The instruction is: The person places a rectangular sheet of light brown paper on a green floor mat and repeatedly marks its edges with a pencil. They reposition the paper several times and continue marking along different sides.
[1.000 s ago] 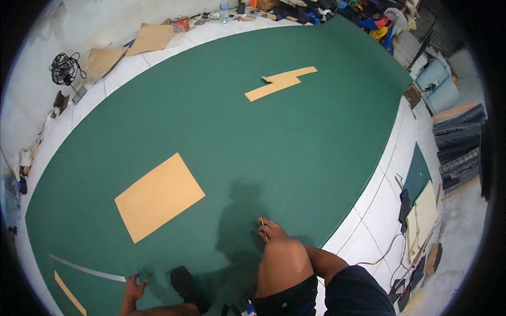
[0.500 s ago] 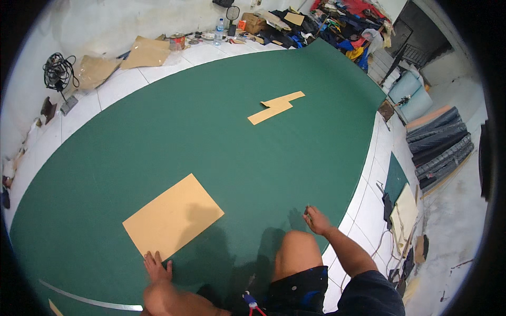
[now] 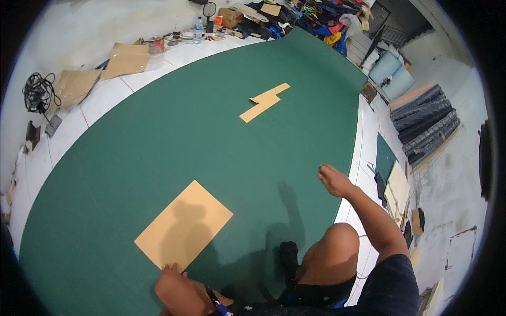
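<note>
Green sheeting (image 3: 174, 137) fills the middle of the frame, and on it, left of the bottom centre, we see a tan rectangular card (image 3: 184, 224). Our left hand (image 3: 173, 268), partly hidden behind a knee (image 3: 179, 295), rests spread fingers at the card's lower corner; our right hand (image 3: 335, 180) is raised at centre right, fingers curled, and we cannot tell whether it grips anything.

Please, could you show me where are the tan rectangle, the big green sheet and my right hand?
Tan rectangle (image 3: 184, 226), head view: the middle of its face.
Big green sheet (image 3: 205, 142), head view: a bare middle part.
Right hand (image 3: 335, 180), head view: the back of the hand.
</note>
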Demonstrator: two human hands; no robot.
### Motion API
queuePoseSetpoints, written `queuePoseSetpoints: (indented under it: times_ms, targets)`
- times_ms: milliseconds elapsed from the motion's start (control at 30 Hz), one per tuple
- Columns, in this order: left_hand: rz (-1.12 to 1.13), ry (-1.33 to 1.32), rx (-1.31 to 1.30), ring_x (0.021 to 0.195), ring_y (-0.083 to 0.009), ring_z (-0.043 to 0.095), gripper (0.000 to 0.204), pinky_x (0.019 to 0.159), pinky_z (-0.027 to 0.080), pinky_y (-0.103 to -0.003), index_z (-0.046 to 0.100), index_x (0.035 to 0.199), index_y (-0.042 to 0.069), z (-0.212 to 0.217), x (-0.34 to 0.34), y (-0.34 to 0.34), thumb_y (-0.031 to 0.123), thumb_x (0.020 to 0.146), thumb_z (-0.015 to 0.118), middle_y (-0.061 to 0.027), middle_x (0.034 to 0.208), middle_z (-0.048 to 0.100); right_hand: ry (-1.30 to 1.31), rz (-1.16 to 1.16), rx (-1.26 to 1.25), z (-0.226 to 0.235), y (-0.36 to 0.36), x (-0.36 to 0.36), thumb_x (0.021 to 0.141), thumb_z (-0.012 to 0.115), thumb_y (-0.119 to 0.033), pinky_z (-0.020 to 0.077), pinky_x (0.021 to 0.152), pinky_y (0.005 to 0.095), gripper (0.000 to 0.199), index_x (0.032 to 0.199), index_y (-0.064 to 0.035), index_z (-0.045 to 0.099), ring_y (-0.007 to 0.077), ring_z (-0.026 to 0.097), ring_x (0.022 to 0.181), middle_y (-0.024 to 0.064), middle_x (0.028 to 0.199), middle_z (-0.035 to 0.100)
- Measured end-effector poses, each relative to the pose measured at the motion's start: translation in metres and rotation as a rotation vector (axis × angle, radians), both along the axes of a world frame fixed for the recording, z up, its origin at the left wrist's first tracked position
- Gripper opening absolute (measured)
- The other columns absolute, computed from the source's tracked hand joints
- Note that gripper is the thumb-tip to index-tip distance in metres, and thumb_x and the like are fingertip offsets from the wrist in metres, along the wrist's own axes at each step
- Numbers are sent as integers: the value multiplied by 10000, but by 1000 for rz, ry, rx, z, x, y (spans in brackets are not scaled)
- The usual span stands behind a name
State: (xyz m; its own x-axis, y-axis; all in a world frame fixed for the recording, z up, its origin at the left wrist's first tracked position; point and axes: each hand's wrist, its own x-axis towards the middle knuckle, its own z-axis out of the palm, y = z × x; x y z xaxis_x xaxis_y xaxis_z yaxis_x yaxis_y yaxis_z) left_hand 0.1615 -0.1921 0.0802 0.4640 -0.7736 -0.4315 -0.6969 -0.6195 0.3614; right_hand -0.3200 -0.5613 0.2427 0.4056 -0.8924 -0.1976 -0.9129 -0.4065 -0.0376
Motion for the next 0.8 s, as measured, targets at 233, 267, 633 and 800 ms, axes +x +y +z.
queuePoseSetpoints:
  times_ms: [233,267,633,800]
  targets:
    - [84,265,-320,997,-319,692,336,872,555,-419,663,1248,-2,-108,140,21,232,1008,645,-174,1068,710,64,245,315,-91,-36,78,1097,428,-372,508,956,547,356,1237,-73,563,425,627,1136,195,1192,648]
    - [131,228,-357,913,-311,697,318,828,564,-405,666,1228,-3,-54,133,-18,222,1005,649,-153,1000,709,104,244,334,-93,-45,82,1097,423,-376,508,956,547,361,1234,-74,567,428,629,1132,197,1177,655]
    - [171,526,-349,1107,-304,634,646,979,502,-429,511,1396,-30,137,-73,-61,346,936,765,-211,1208,640,-186,542,191,-175,-124,323,1098,433,-373,502,892,564,357,1186,-66,593,429,643,1048,214,1105,672]
    - [120,451,15,1256,-445,593,1052,1090,456,-494,325,1514,-121,122,-130,-22,608,878,739,-353,1401,527,-365,735,231,-207,-77,340,1084,468,-349,513,880,547,324,1159,-66,609,428,645,1045,209,1106,678]
